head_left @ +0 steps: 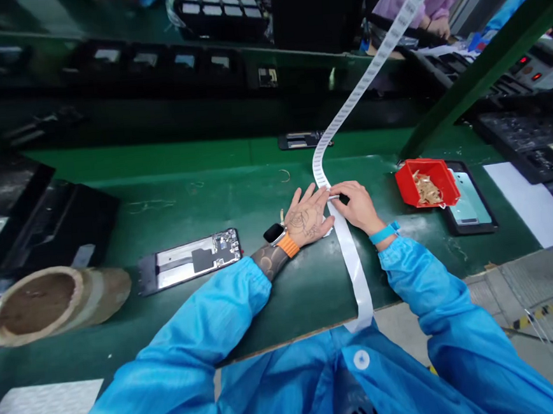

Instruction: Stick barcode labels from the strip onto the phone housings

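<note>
A long white label strip (352,261) runs from the upper right down across the green bench to its front edge. My left hand (308,217) lies with fingers spread over the strip's left side, a bit of white material under its thumb. On the strip's right side, my right hand (355,206) has thumb and fingers pinched together at a small pale item whose shape I cannot make out. An opened phone (194,261) with bare circuitry lies to the left of my left forearm.
To the right stand a red bin (403,187) with tan bits and a phone in a black tray (486,225). A cardboard tube (105,290) and black boxes stand left. A green post (480,66) slants at right; another person's hands (437,26) show beyond.
</note>
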